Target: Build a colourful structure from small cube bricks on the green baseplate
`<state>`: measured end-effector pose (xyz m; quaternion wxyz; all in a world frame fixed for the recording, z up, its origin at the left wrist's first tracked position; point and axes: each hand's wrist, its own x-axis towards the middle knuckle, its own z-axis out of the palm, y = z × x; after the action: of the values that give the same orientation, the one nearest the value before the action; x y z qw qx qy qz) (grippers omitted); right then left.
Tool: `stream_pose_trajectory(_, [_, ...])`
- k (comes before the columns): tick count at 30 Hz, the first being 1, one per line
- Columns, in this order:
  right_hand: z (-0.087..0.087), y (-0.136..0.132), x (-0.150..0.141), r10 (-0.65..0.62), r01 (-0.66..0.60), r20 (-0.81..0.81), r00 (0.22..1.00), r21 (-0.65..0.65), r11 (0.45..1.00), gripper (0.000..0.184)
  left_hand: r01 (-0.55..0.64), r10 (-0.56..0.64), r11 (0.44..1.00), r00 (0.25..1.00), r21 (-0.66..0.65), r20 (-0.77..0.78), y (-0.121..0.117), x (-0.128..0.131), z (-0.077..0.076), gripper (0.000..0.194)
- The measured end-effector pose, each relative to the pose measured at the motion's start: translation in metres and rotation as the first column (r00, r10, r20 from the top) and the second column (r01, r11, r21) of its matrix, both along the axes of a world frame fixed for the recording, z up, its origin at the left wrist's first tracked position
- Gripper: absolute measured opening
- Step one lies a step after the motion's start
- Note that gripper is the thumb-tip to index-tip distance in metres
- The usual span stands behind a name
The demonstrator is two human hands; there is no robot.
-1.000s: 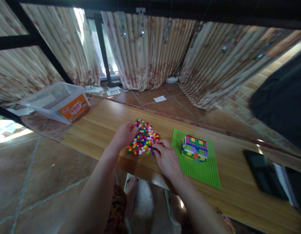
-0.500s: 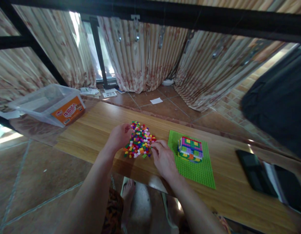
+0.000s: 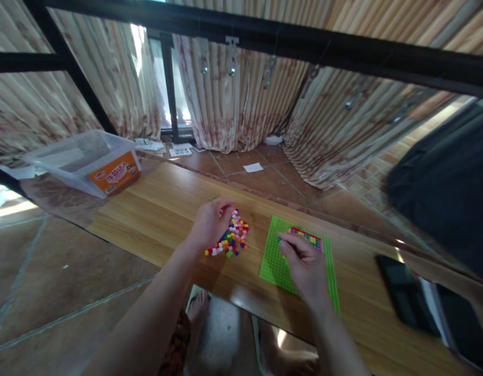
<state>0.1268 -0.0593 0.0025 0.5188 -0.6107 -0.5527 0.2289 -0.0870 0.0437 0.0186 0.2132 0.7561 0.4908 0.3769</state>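
Note:
A pile of small coloured bricks (image 3: 234, 237) lies on the wooden table (image 3: 155, 209). My left hand (image 3: 210, 224) rests on the pile's left side, fingers curled over the bricks. To the right lies a green baseplate (image 3: 273, 263) with a multicoloured brick block (image 3: 309, 239) on it. My right hand (image 3: 304, 266) is over the baseplate in front of the block, fingers pinched together on something too small to make out. The hand hides most of the block.
A clear plastic tub with an orange label (image 3: 90, 164) stands at the table's far left. A dark phone (image 3: 401, 295) lies at the right. A black metal frame (image 3: 264, 42) crosses overhead; curtains hang behind. A dark cloth (image 3: 448, 183) is at the right.
My right hand has moved from the pile's right edge over to the baseplate and now covers the block. My left hand has shifted further onto the pile.

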Motion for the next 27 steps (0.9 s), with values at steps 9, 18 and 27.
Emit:
stream_pose_trajectory(9, [0.000,-0.009,0.036,-0.144,0.147,0.082,0.986,-0.035,0.988,0.031,0.250,-0.246,0.968,0.964,0.027,-0.104,-0.025,0.048,-0.010,0.021])
stream_pose_trajectory(18, [0.003,-0.019,0.074,-0.190,0.212,0.457,0.869,0.004,0.977,0.030,0.409,-0.409,0.911,0.871,-0.058,-0.272,-0.048,0.077,-0.011,0.026])
stream_pose_trajectory(27, [-0.003,-0.018,0.072,-0.141,0.116,0.521,0.842,0.080,0.990,0.025,0.470,-0.469,0.880,0.832,-0.072,-0.298,-0.057,0.087,-0.019,0.028])
